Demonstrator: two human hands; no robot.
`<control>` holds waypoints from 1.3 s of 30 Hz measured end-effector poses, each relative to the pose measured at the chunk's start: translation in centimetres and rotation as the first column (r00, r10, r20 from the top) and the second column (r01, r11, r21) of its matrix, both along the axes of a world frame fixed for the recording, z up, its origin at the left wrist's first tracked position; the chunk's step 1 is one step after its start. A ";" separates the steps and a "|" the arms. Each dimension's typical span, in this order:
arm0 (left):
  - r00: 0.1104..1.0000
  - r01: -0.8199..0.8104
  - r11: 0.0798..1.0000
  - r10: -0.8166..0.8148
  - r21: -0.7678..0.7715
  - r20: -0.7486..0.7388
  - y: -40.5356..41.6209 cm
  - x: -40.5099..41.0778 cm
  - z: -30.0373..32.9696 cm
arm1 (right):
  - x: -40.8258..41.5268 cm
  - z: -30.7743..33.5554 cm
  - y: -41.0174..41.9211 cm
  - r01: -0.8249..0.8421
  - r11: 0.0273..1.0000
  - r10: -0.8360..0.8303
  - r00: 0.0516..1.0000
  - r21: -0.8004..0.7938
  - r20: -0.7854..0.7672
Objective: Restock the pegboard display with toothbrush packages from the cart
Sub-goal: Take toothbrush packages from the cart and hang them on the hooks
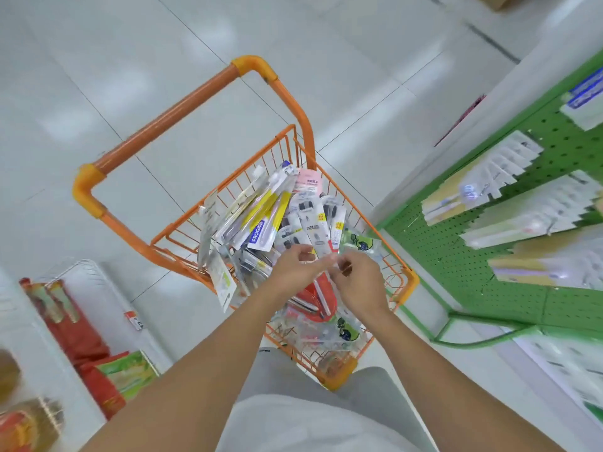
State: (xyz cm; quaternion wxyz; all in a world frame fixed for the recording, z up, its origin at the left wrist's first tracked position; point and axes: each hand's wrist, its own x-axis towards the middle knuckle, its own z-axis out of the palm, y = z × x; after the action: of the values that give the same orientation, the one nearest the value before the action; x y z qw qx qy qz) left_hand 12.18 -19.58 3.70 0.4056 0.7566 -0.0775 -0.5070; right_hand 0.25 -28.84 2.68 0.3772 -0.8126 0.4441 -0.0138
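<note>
1. Toothbrush packages (261, 223) lie in a loose, overlapping heap inside the orange wire cart (396, 256), which stands on the floor just beside the green pegboard display (463, 269).
2. We hold both hands over the heap. The left hand (295, 265) and right hand (360, 282) meet at the lower end of one black-and-white package (315, 236). Their fingers are curled, and we judge that both pinch this package; blur prevents certainty about exact contact.
3. Risk: the held package overlaps its neighbours. Lifting it at an angle could drag adjacent packs upward and spill them over the cart rim.
4. Risk: the blister cards are thin and slick. A pinch at one edge could slip, dropping the package back into the heap.
5. Risk: hang holes are not visible here. We should check the hole before approaching a peg.
6. Cart contents: yellow-and-blue packs, black-bristle packs, a pink card, a red pack (321, 298), and clear packs with green print.
7. Pegboard contents: rows of hung white and tan packages (509, 164).
</note>
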 end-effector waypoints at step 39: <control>0.995 -0.002 0.874 0.051 -0.485 0.088 -7.3 5.1 14.4 | -0.5 17.9 -11.3 0.066 0.929 -0.253 0.833 0.365 0.493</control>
State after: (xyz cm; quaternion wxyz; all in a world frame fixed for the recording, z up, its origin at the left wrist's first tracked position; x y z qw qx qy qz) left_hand 17.27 -26.86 18.09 0.5847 0.6560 -0.2114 -0.4279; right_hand -0.26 -40.15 20.59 0.6143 -0.6605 0.3853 -0.1947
